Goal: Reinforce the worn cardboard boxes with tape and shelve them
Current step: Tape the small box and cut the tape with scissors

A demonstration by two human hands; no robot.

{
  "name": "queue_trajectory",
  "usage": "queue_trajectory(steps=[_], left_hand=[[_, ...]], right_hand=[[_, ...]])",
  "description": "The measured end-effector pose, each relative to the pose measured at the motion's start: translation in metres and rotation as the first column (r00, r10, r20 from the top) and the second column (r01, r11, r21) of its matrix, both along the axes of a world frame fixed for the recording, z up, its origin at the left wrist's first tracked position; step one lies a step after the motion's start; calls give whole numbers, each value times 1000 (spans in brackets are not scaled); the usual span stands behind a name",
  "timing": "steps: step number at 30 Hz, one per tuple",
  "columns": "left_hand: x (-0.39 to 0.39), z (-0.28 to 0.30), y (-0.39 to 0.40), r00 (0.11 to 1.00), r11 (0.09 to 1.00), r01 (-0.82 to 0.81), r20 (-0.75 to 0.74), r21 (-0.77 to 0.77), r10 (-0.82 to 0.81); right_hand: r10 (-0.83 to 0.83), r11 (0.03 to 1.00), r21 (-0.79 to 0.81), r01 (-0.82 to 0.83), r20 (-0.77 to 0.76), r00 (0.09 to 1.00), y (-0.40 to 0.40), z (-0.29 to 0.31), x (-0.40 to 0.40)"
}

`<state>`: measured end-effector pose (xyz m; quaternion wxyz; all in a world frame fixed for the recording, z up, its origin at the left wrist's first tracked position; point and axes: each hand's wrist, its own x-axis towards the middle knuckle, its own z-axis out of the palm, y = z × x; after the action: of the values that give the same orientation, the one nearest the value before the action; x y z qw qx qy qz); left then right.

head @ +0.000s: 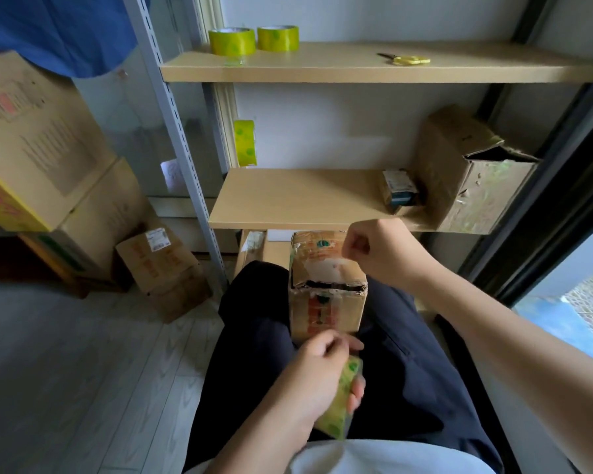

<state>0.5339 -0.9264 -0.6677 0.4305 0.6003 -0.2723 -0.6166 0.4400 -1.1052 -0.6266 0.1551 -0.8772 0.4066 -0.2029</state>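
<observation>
A small worn cardboard box [326, 302] stands between my knees, its top flap gaping along a dark slit. My left hand [317, 374] grips a yellow-green tape roll [339, 405] low in front of the box. My right hand [374, 251] is pinched shut just above the box's top right corner, holding what looks like the clear tape end stretched from the roll over the box. A bigger dented cardboard box [466, 172] sits on the right of the middle shelf [288, 200].
Two tape rolls [231, 42] [278, 38] and yellow scissors [408, 59] lie on the upper shelf [322, 68]. Another tape roll [245, 143] stands at the middle shelf's left. A small dark packet [399, 191] sits beside the dented box. Stacked boxes [42, 148] and a tipped box [165, 271] are left.
</observation>
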Motion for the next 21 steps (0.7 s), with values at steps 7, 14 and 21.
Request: queue_trajectory(steps=[7, 14, 21], left_hand=[[1, -22, -13, 986, 992, -129, 106, 1, 128], [3, -47, -23, 986, 992, -126, 117, 30, 121], [5, -54, -24, 983, 993, -117, 145, 7, 115]], right_hand=[[42, 997, 69, -44, 22, 999, -17, -6, 14], [-91, 972, -234, 30, -256, 962, -3, -28, 10], [368, 914, -63, -401, -292, 883, 14, -43, -4]])
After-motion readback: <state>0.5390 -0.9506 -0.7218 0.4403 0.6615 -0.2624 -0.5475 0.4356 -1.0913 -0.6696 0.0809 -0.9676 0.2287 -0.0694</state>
